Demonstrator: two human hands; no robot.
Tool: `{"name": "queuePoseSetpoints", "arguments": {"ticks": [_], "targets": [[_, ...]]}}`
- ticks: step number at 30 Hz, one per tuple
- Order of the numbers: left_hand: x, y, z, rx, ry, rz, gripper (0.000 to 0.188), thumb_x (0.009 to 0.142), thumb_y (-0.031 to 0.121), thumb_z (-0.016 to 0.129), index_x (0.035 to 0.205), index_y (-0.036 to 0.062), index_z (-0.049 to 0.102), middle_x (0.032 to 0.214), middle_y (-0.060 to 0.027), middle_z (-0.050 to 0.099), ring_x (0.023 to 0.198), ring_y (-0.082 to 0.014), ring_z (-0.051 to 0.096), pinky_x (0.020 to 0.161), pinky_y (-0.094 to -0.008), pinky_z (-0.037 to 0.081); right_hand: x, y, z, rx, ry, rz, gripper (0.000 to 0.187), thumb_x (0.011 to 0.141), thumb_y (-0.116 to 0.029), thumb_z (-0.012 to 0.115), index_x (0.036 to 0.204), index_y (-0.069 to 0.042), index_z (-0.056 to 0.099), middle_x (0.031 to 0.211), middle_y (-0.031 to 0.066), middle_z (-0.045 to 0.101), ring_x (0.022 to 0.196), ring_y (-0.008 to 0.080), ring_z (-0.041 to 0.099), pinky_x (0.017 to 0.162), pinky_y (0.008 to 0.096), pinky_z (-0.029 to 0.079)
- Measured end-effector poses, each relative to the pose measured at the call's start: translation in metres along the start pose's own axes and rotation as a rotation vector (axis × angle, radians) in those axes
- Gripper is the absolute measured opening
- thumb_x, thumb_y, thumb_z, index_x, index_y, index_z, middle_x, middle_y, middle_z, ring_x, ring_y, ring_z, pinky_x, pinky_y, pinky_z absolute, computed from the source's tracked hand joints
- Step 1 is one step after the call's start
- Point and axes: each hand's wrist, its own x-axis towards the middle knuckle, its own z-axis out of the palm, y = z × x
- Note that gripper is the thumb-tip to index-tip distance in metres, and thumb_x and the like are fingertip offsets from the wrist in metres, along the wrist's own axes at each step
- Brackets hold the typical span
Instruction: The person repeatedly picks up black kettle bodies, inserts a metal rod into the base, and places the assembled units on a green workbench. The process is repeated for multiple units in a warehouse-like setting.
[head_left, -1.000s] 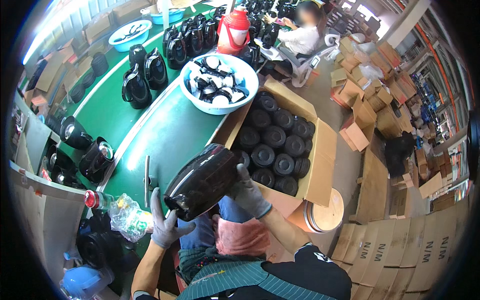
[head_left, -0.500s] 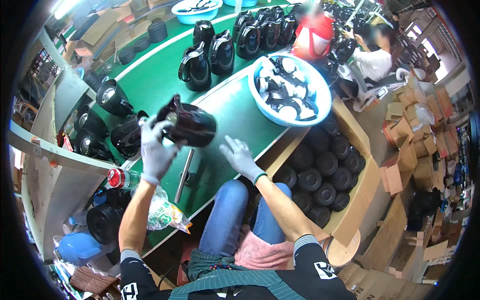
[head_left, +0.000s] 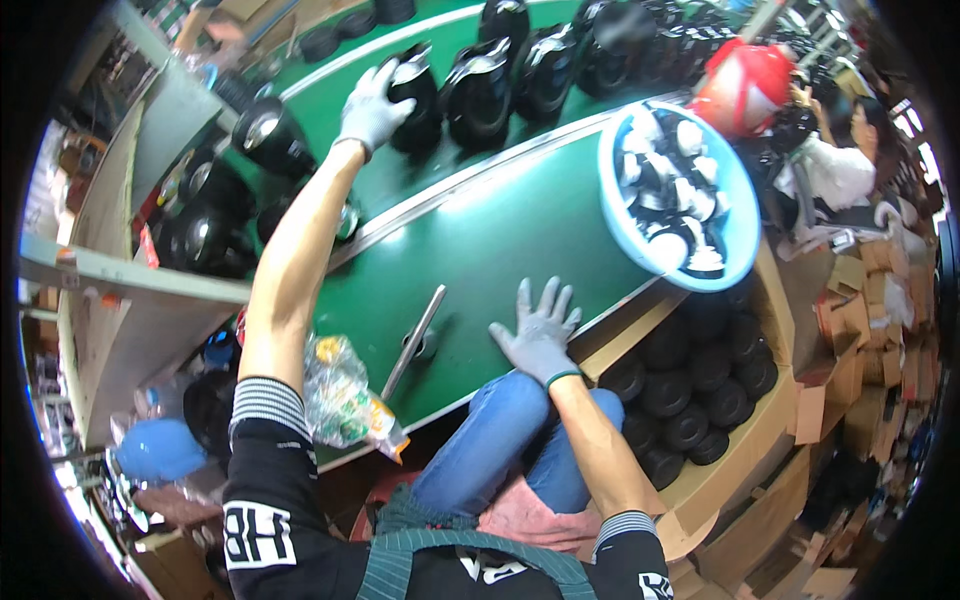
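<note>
My left hand (head_left: 372,112), in a grey glove, reaches out to the far side of the green work surface (head_left: 520,225). Its fingers and thumb are around the near left side of an upright black kettle (head_left: 418,112); the grip itself is partly hidden. This kettle stands at the left end of a row, beside another black kettle (head_left: 480,98). My right hand (head_left: 541,335), also gloved, is held over the near edge of the surface with its fingers spread and nothing in it. A metal bar (head_left: 414,345) sits left of it.
A blue basin (head_left: 608,200) of black and white parts stands at the right. Below it, a cardboard box (head_left: 770,430) holds round black pieces. More black kettles (head_left: 205,240) lie at the left, near a plastic bag (head_left: 345,395). A person (head_left: 840,170) sits at the far right.
My left hand has carried the black kettle away from me and set it upright at the row's end. My right hand has spread its fingers. The view has shifted left.
</note>
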Motion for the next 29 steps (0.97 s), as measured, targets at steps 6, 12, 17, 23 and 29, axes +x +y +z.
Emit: {"name": "queuePoseSetpoints", "arguments": {"ticks": [6,12,17,23,29], "targets": [[-0.063,-0.046,-0.093,0.078,-0.446,0.074,0.102,0.08,0.042,0.085,0.165,0.0079,0.04,0.161,-0.0311,0.047,0.15,-0.0456,0.046,0.126,-0.046,0.037,0.001,-0.004,0.0,-0.009,-0.051,0.023,0.104,0.096,-0.071,0.06,0.175,-0.017,0.018,0.176,0.0362,0.006,0.162,0.0584,0.004,0.122,0.0777,0.014],[-0.153,-0.001,-0.158,0.563,-0.583,0.361,0.096,0.064,0.015,0.087,0.155,0.0199,0.054,0.165,-0.0195,0.043,0.147,-0.0459,0.045,0.115,-0.056,0.045,0.0,0.002,0.004,0.006,0.064,0.054,0.101,0.095,-0.071,0.06,0.173,-0.018,0.025,0.175,0.0355,0.01,0.161,0.0588,0.008,0.121,0.0794,0.013],[-0.169,-0.056,-0.112,0.376,-0.383,0.478,0.055,0.072,0.0,0.078,0.125,0.0154,0.072,0.161,-0.0145,0.052,0.143,-0.0419,0.05,0.11,-0.0491,0.051,-0.009,0.022,0.009,0.058,0.143,-0.025,0.082,0.101,-0.067,0.052,0.163,-0.014,0.047,0.173,0.028,0.03,0.161,0.0495,0.023,0.124,0.0718,0.021],[-0.167,-0.051,-0.176,0.165,-0.264,0.191,0.052,0.06,0.0,0.091,0.107,0.0043,0.068,0.156,-0.0164,0.058,0.14,-0.0394,0.056,0.114,-0.0443,0.051,-0.097,0.035,-0.042,0.519,0.081,-0.158,0.071,0.102,-0.055,0.059,0.153,-0.006,0.058,0.159,0.0275,0.05,0.152,0.0436,0.043,0.126,0.0531,0.034],[-0.189,0.067,-0.256,-0.179,-0.034,0.063,0.051,0.067,0.022,0.098,0.108,0.004,0.074,0.15,-0.0161,0.066,0.128,-0.0295,0.069,0.109,-0.0415,0.054,-0.154,-0.032,-0.119,0.51,0.499,-0.594,0.076,0.102,-0.049,0.066,0.164,-0.01,0.045,0.169,0.0215,0.041,0.158,0.042,0.036,0.129,0.0514,0.029]]}}
